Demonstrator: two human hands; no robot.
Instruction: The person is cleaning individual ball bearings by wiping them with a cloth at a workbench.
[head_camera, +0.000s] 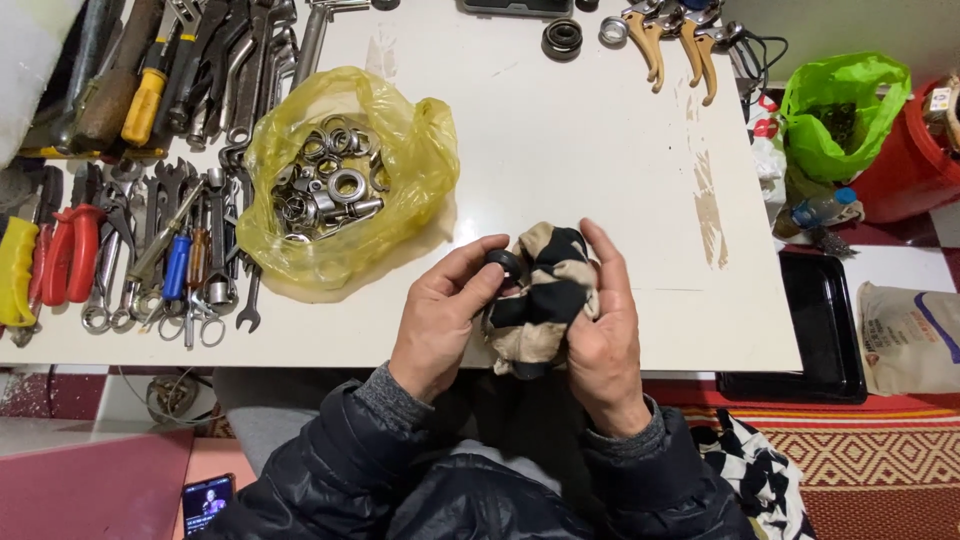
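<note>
My left hand (443, 315) pinches a small dark ring-shaped bearing (505, 264) between thumb and fingers. It presses the bearing against a beige and black cloth (548, 296). My right hand (603, 335) cups the bunched cloth from the right, fingers wrapped around it. Both hands hover over the near edge of the white table (590, 150).
An open yellow plastic bag (345, 175) full of metal bearings and rings lies to the left. Wrenches, pliers and screwdrivers (150, 230) crowd the table's left side. Tan-handled pliers (675, 40) and a bearing (562, 37) lie at the far edge. A green bag (840, 110) and a black tray (825, 330) are off to the right.
</note>
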